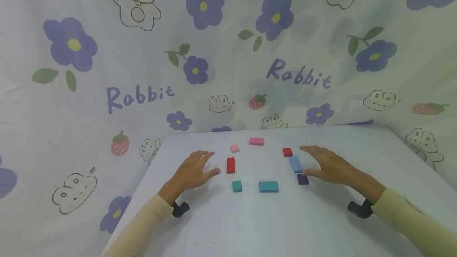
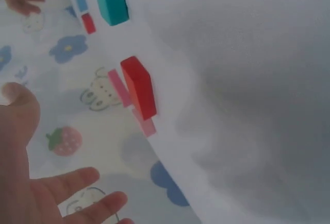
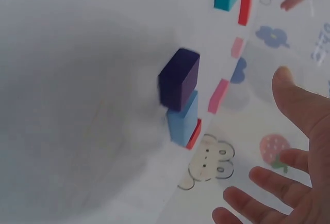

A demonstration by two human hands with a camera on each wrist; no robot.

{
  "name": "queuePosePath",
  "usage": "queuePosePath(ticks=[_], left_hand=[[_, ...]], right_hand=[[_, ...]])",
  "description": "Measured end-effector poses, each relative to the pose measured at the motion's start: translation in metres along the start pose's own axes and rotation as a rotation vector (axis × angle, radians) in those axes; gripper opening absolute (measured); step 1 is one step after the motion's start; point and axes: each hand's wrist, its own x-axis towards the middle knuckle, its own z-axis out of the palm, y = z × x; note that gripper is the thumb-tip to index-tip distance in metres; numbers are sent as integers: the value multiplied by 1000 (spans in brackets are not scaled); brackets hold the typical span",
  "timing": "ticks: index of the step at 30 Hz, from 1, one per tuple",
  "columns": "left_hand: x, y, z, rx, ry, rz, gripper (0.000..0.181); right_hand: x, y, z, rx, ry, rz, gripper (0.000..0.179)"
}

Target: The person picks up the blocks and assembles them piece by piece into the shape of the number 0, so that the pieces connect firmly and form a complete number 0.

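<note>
Cream sleeves (image 1: 143, 225) overhang the white surface (image 1: 228, 229); left hand (image 1: 191, 171) and right hand (image 1: 330, 165), grips spread wide, empty, flank a red rectangular block (image 1: 231, 165) and a dark-purple block (image 1: 302, 179) toward its far edge. Any pinch should spare the light-blue rectangular block (image 1: 296, 164).

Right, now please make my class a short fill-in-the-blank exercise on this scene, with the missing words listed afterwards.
1. In the head view, the white tabletop has ____ blocks on it.
2. The light blue block lies ____ the small red block and the dark purple block.
3. In the head view, the block nearest the left hand is coloured ____.
4. The word printed twice on the backdrop cloth is ____.

Missing words: eight; between; red; Rabbit.
</note>
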Motion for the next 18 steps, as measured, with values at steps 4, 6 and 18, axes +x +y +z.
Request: queuePosePath(ticks=[4, 6, 18], left_hand=[[-1, 5, 4, -10, 3, 22, 75], [-1, 7, 5, -24, 0, 35, 75], [-1, 16, 9, -139, -59, 55, 68]], right_hand=[[4, -13, 2, 20, -30, 0, 78], [6, -18, 4, 24, -24, -11, 77], [13, -33, 15, 64, -55, -12, 71]])
